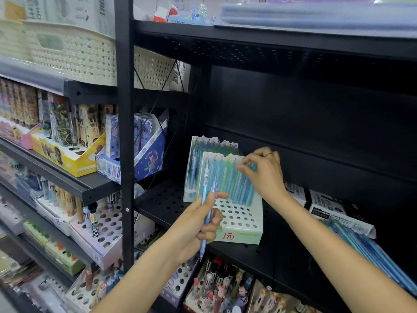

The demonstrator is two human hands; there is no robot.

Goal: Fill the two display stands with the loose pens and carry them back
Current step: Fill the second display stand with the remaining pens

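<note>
We see two bare forearms coming up from the near edge, with no sleeve, watch or bracelet on either as far as the view reaches. The left hand (pixel 198 224) wears nothing. On the right hand (pixel 264 172) we make out a thin gold-coloured ring (pixel 268 154) around one finger, plain and narrow.

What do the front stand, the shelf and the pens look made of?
Front stand: likely printed cardboard, matte, with punched holes and folded edges. Shelf: black painted metal, perforated, thin rim. Pens: probably plastic, smooth blue and teal barrels; blur leaves it open.
</note>
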